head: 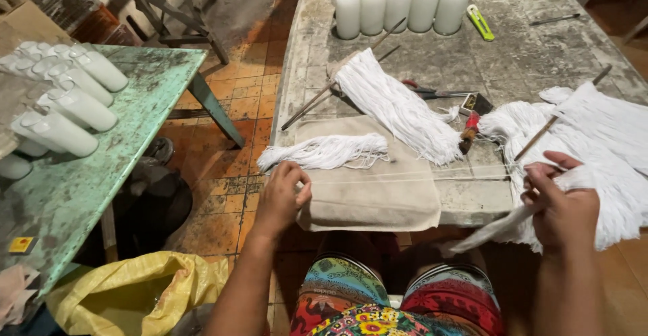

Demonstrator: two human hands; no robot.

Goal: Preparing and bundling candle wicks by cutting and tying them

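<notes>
Nearest the camera, brightly patterned fabric (398, 302) covers the person's lap, just below the near edge of the worn grey stone-like table (533, 45). Above it the left hand (282, 197) pinches the end of a few thin white strings (405, 174) between thumb and fingertips, the other fingers curled in. The right hand (560, 204) pinches the same strings at the other end, and a flat white strip trails down from its palm. The strings run taut between the hands, over a beige folded cloth (374, 187) at the table's near edge.

To do this well, I judge both pinches should stay firm and level so the strands stay straight, together and free of the loose bundles.

A small white string bundle (324, 152) lies just beyond the left hand. A larger white bundle on a thin wooden stick (398, 106) lies mid-table, and a big heap of white string (594, 140) sits at the right edge. Tall glass candles filled with white wax (398, 2) stand in a row at the far edge, a lime-green utility knife (480, 22) beside them.

On the peeling green table (135, 126) at left, a small yellow square sticker (20, 244) marks the near corner; its print is illegible. A crumpled yellow plastic sack (135, 289) lies on the floor below.
</notes>
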